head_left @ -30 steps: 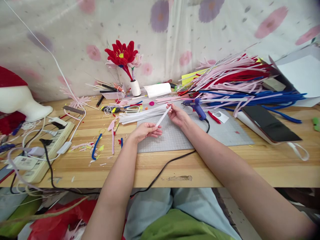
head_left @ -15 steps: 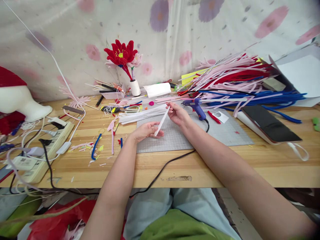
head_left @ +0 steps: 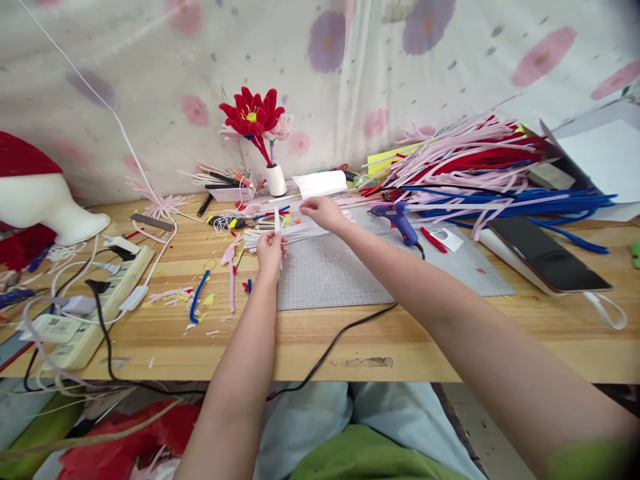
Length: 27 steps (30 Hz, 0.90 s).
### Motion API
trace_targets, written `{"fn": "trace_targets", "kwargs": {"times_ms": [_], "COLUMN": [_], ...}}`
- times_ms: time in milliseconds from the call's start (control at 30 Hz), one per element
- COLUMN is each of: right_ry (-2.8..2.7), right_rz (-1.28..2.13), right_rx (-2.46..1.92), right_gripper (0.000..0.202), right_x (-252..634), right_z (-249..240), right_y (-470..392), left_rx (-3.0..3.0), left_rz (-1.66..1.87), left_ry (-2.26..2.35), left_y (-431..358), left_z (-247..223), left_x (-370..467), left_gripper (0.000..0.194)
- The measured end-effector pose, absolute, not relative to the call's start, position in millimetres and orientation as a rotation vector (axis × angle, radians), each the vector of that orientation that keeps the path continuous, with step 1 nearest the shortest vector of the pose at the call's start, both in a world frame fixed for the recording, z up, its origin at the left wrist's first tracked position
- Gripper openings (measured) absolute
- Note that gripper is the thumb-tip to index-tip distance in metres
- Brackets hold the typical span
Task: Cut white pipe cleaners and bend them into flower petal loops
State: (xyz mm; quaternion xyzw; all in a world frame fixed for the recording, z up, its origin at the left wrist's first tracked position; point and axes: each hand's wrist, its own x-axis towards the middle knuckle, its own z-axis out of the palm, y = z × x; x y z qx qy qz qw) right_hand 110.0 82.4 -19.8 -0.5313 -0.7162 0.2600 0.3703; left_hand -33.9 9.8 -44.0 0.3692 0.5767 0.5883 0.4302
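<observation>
Matt white strip [head_left: 277, 221], wooden tabletop [head_left: 173, 350]

- The left hand [head_left: 270, 257] has moved leftward and now grips the white strip [head_left: 277, 220] between its fingers
- The strip, earlier slanting between both hands, now stands nearly upright
- The right hand [head_left: 324, 215] has let go of it and shifted up and left, apart from the other hand
- A blurred green patch [head_left: 590, 461] has appeared by the right elbow

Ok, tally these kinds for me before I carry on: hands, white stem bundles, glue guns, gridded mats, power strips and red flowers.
Hands: 2, left hand and right hand
White stem bundle: 1
Glue gun: 1
Gridded mat: 1
Power strip: 1
Red flower: 1
Total: 7
</observation>
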Motion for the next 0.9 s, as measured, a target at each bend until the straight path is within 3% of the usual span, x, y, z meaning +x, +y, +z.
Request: {"fn": "trace_targets", "kwargs": {"times_ms": [267, 467, 667, 900], "right_ry": [-2.643, -2.73, -2.784, -2.841], "right_rz": [0.149, -0.019, -0.284, -0.205], "right_rx": [-1.32, -1.332, -1.221, -1.368], "right_gripper": [0.032, 0.032, 0.028, 0.028], "right_x": [38, 16, 24, 57], "right_z": [-25, -27, 1, 47], "right_y": [106, 112, 106, 115], "left_rx": [0.779, 0.676, 0.604, 0.549], "left_rz": [1.56, 1.598, 1.68, 1.701], "left_ry": [1.546, 1.479, 1.448, 1.4], "left_y": [17, 21, 20, 23], "left_z": [-54, -56, -55, -57], "left_x": [-48, -52, -51, -53], "left_gripper": [0.017, 0.013, 0.011, 0.009]}}
